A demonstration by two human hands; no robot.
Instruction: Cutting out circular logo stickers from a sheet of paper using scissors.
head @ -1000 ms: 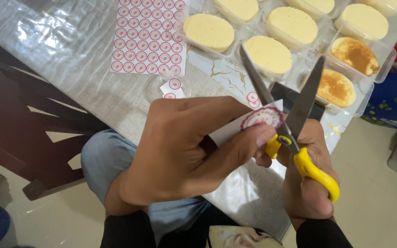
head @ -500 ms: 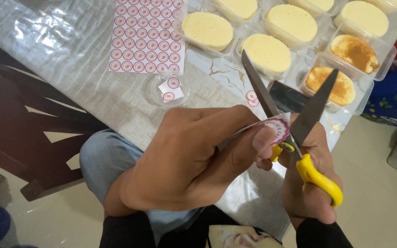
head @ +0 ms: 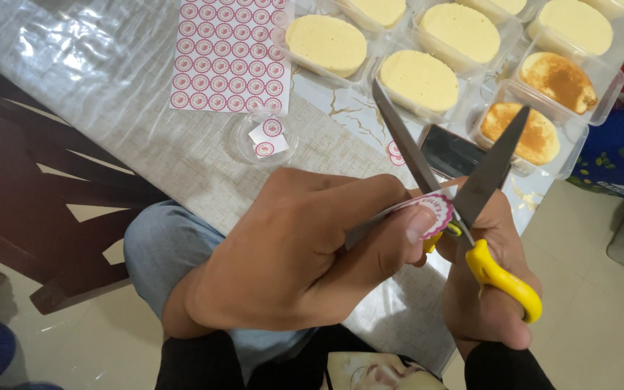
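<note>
The round pink sticker [head: 433, 211] sits between the open blades of the yellow-handled scissors [head: 471, 217], above the table edge. The left hand [head: 297, 253] pinches its paper with closed fingers; the right hand [head: 489, 289] grips the handles. I think the thumb [head: 399, 235] is near the blades, so a quick cut could nick it or the print.

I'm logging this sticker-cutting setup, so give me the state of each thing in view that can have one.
scissors: blades open, in the right hand.
round sticker: pinched by the left hand, sitting between the blades.
sticker sheet: flat on the table, partly cut away.
small clear dish: holds cut stickers.
clear containers: lidless, filled with cakes.
phone: screen dark.
</note>
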